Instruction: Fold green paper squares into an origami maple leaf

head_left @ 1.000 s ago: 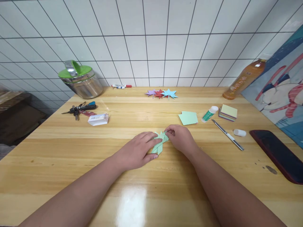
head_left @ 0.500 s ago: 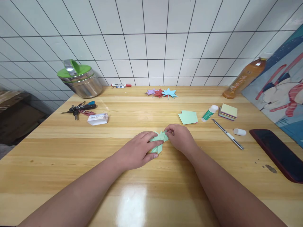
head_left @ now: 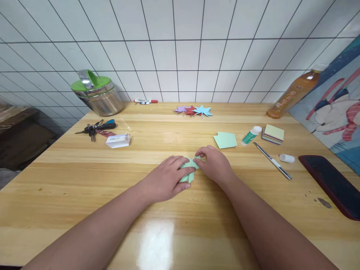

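Left hand, fingers spread, rests on and right hand, pinch indeterminable, touches green folded paper midway between the tabletop side edges, seemingly incomplete, whereas three paper leaves near the back edge appear finished.

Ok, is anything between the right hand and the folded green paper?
Nothing visible: the right hand touches the folded green paper at its right end, while the left hand lies over its left side.
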Available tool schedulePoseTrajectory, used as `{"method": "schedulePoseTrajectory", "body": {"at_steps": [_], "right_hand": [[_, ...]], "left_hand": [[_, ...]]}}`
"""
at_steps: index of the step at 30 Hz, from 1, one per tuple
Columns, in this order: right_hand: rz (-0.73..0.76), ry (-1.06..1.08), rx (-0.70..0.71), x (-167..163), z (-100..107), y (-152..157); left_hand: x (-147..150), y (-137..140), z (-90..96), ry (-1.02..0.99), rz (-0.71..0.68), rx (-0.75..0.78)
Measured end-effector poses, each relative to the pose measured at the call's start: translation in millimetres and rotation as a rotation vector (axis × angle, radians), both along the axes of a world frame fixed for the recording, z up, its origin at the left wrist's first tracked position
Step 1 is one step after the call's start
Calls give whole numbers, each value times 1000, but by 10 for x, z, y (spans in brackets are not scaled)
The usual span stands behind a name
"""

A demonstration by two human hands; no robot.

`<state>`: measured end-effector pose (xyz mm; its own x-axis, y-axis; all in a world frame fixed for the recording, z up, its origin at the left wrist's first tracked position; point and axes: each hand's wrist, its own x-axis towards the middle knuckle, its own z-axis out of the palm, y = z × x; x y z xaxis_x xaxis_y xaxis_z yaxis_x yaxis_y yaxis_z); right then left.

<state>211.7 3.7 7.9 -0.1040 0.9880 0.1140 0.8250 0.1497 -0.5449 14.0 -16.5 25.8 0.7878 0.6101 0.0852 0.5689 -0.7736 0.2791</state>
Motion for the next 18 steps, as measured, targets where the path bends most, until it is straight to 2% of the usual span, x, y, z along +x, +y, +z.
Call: {"method": "schedulePoseTrajectory", "body": {"at_steps": [18], "right_hand": [[16, -23, -14, -8, 11, 31]], "left_hand": [[-14, -4, -41, 19, 10, -19]]}}
